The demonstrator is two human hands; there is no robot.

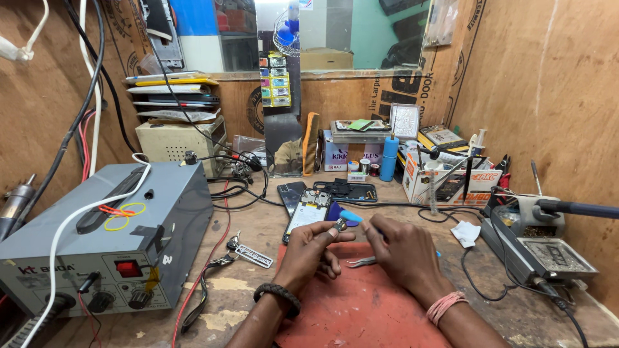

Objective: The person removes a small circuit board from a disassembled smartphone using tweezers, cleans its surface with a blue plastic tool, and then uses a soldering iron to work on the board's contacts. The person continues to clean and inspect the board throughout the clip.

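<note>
Red mat (361,309) nearest, covering the bench front; both forearms lie over it.

Left hand (309,248): fingers curled in, thumb and forefinger pinched on a small metal part (340,225) held just above the mat's far edge. The part is tiny and pale grey; judged light, rigid, easy to drop or flick away. Best held by its edges, as now, with a fingertip pinch rather than a squeeze.

Right hand (403,248): fingers closed round a thin tool, with a blue pick (351,216) showing beyond the fingertips, just beside the part. Exact grip hidden by the knuckles.

Tweezers (361,261) lie on the mat between the hands, untouched.

Just beyond: opened phone (308,209), back off, board exposed, flat on the bench. Judged fragile; handle by the frame sides, not the board.

Left: grey power supply (103,238) with knobs. Right: soldering station (541,241). Far: comb (311,142), blue bottle (389,158), mirror (322,32).
</note>
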